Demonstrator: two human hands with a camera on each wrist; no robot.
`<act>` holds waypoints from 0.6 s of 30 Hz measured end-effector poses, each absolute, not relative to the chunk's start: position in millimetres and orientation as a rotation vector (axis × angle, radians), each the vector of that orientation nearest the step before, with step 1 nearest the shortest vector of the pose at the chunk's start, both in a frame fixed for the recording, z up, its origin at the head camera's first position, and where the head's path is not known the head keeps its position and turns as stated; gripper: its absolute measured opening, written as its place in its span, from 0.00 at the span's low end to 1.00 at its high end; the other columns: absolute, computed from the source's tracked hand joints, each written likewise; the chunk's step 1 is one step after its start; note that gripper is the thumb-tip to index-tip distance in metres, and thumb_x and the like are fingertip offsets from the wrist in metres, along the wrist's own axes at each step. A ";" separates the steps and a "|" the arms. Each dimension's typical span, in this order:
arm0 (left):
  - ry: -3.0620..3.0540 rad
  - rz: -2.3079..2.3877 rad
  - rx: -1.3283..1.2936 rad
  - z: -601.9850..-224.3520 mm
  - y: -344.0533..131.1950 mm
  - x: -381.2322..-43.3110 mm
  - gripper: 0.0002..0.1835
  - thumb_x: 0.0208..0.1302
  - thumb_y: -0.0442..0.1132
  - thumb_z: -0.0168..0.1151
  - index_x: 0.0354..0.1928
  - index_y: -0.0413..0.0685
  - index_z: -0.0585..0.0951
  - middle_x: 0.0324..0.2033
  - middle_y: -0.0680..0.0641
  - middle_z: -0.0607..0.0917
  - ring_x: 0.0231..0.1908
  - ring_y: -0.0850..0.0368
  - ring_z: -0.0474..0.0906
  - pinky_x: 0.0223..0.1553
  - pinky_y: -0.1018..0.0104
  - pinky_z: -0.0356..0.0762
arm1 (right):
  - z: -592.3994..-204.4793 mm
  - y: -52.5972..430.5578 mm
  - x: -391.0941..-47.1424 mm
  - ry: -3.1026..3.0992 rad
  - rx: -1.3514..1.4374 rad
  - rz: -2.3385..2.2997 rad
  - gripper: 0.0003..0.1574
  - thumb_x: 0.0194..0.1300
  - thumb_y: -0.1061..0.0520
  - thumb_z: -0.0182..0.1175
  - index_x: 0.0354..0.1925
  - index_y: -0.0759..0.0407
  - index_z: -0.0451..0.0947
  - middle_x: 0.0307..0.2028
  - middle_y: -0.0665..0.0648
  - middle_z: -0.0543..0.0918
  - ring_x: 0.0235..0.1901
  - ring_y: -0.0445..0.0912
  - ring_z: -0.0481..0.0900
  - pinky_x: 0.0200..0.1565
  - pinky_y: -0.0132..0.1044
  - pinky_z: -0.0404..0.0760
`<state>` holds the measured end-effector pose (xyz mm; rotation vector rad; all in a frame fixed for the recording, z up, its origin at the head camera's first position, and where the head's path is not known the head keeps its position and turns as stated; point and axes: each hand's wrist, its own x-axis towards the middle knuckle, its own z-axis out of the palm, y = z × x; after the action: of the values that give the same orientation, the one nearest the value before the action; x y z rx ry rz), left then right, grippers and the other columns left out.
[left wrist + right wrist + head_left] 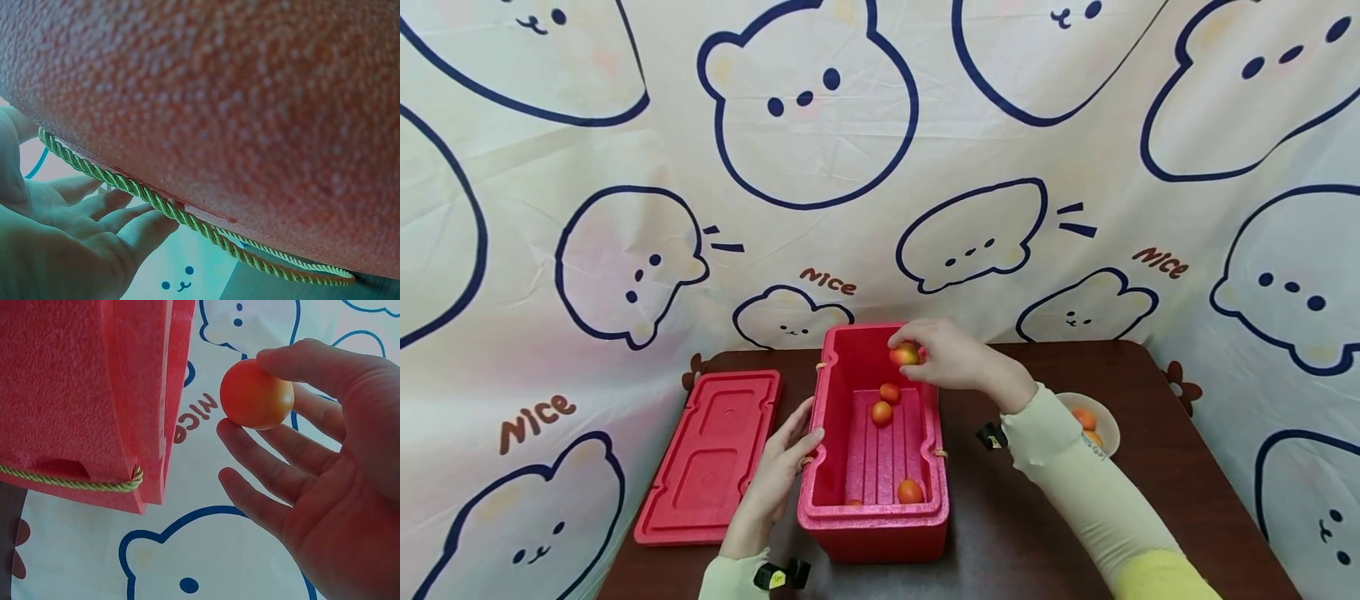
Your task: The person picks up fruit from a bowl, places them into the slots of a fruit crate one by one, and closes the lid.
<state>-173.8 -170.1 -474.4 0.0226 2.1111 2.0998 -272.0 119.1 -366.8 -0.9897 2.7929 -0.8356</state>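
My right hand point(951, 354) pinches a small red-and-yellow tomato point(905, 354) between thumb and fingers, above the far right part of a red foam box point(872, 517). The right wrist view shows the tomato point(256, 394) at the fingertips, beside the box wall point(69, 394). Inside the box lie several more: a tomato point(890, 392) and another tomato point(882, 413) near the middle, one tomato point(910, 491) at the near right corner. My left hand point(775, 467) rests against the box's left side, thumb by the rim, fingers loosely extended near a green-gold rope point(150, 197).
A red lid point(711, 458) lies flat on the dark brown table point(1022, 533), left of the box. To the right, partly behind my right forearm, stands a pale bowl point(1111, 421) with orange-red fruit point(1084, 418). A patterned cloth point(820, 242) hangs behind the table.
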 end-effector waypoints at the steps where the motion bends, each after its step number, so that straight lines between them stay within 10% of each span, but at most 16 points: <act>1: 2.110 2.101 0.023 -474.4 -170.1 -173.7 0.37 0.70 0.42 0.61 0.78 0.53 0.60 0.75 0.41 0.63 0.66 0.38 0.69 0.53 0.51 0.82 | -366.4 118.1 -271.4 2.794 -0.993 -0.834 0.26 0.60 0.56 0.72 0.57 0.54 0.81 0.55 0.53 0.82 0.50 0.46 0.77 0.46 0.34 0.85; 18: 2.104 2.106 0.027 -472.2 -169.5 -173.7 0.37 0.69 0.42 0.61 0.78 0.54 0.60 0.75 0.41 0.63 0.66 0.38 0.69 0.53 0.50 0.82 | -367.2 102.5 -270.1 2.750 -1.033 -0.824 0.26 0.59 0.55 0.73 0.56 0.52 0.81 0.53 0.51 0.81 0.50 0.44 0.76 0.45 0.32 0.85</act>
<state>-173.7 -169.5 -472.2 0.0265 2.1042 2.1061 -270.1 102.5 -367.2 -1.0330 2.7496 -0.8243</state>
